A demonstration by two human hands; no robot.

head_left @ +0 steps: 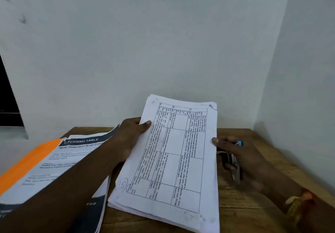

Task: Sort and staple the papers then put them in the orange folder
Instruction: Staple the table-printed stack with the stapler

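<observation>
A stack of white papers with a printed table on top is held tilted above the wooden table. My left hand grips the stack's left edge, thumb on top. My right hand touches the stack's right edge with its thumb while its fingers curl round a metal stapler with a blue tip. The orange folder lies at the left, partly covered by printed sheets headed "DRESSING TABLE".
A white wall stands close behind the table and another closes in on the right. A dark window opening sits at the far left. Bare wood shows at the table's right and front.
</observation>
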